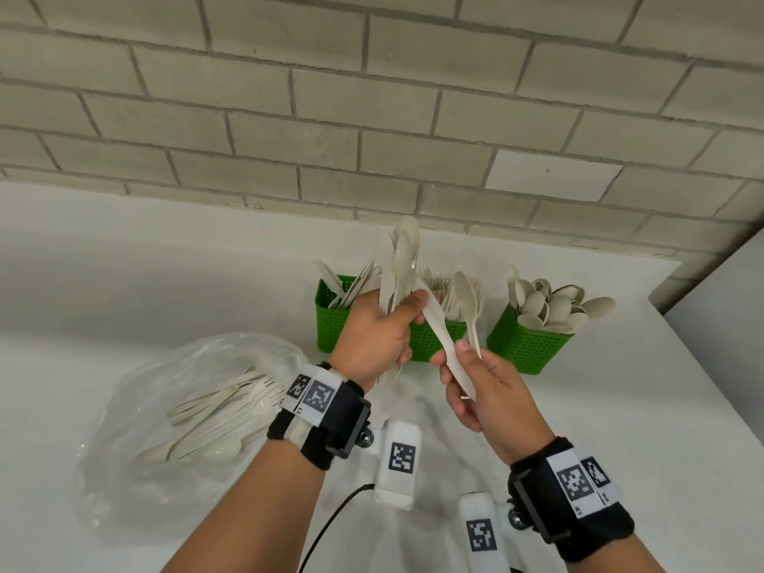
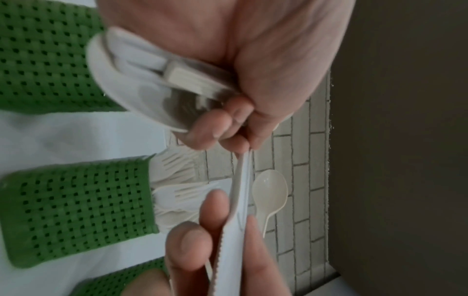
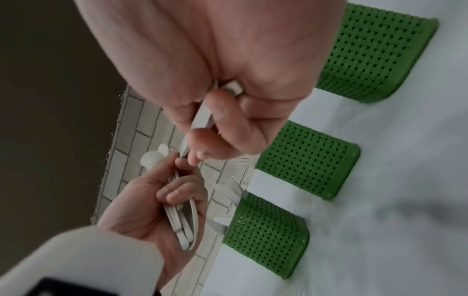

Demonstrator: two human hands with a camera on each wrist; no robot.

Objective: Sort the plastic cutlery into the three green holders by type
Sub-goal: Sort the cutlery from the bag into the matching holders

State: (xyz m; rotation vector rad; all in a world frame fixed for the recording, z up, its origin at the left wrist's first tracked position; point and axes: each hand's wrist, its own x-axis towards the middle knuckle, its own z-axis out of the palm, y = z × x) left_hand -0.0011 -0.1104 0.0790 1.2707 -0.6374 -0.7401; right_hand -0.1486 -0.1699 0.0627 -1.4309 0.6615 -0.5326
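Plastic cutlery, loose (image 1: 215, 411): in clear bag (image 1: 136, 411) on white counter (image 1: 620, 407). Left hand (image 1: 374, 337): fist round mixed bundle (image 1: 399, 266), raised before three green holders (image 1: 529, 345). Right hand (image 1: 483, 390): pinching knife (image 1: 442, 337) and spoon (image 1: 467, 301), beside left.
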